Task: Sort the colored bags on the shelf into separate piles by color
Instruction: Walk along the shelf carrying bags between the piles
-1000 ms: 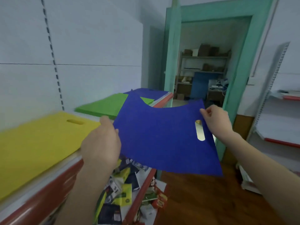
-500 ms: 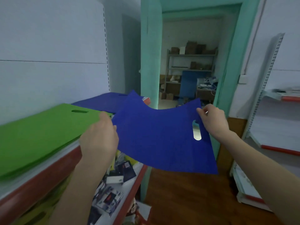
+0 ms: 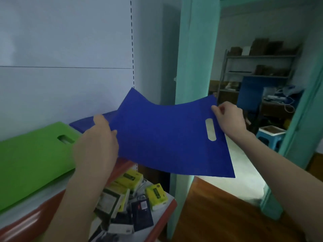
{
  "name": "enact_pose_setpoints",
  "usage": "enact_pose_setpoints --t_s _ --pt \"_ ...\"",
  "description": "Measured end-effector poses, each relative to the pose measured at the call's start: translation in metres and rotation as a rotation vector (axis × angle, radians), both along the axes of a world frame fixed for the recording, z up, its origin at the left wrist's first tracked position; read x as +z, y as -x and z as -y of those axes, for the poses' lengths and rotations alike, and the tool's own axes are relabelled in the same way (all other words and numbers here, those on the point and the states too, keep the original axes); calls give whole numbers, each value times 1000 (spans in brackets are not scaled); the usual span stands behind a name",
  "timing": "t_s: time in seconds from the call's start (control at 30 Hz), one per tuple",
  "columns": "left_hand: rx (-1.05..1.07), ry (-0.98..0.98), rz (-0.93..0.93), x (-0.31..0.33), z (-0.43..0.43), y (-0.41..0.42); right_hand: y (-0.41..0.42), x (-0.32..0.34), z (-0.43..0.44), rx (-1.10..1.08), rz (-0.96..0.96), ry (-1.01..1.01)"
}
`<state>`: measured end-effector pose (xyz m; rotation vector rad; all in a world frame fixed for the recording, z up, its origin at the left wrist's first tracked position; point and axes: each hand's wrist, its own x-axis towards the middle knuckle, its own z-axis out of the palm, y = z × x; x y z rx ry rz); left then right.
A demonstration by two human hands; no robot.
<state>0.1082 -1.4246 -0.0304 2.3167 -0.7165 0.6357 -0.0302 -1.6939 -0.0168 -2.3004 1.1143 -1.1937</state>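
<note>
A flat blue bag (image 3: 164, 135) with an oval handle hole hangs in the air between my hands, sagging in the middle. My left hand (image 3: 97, 142) grips its left edge and my right hand (image 3: 229, 117) pinches its top right corner beside the handle hole. Behind my left hand a blue pile (image 3: 87, 122) lies on the shelf, mostly hidden by the held bag. Left of that pile lies a green pile (image 3: 29, 158) with a handle hole on top.
The shelf (image 3: 35, 219) has a red front edge and a white back panel. A lower shelf holds several yellow-green and dark packets (image 3: 129, 198). To the right a teal door frame (image 3: 194, 84) opens onto a storeroom with a blue stool (image 3: 271, 137).
The view has swung right: the yellow pile has left the frame and the green pile slid to the left. Both hands carried the blue bag along toward the blue pile.
</note>
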Motion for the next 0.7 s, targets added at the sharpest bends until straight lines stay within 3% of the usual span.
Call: enact_pose_setpoints --t_s 0.3,0.53,0.7 --pt "253 65 -29 12 12 -37 -122 18 65 187 -25 44" --pt "496 -112 -3 -1 21 -46 -215 33 89 379 -71 132" --pt "685 -280 -115 -8 37 -47 -270 36 93 493 -218 230"
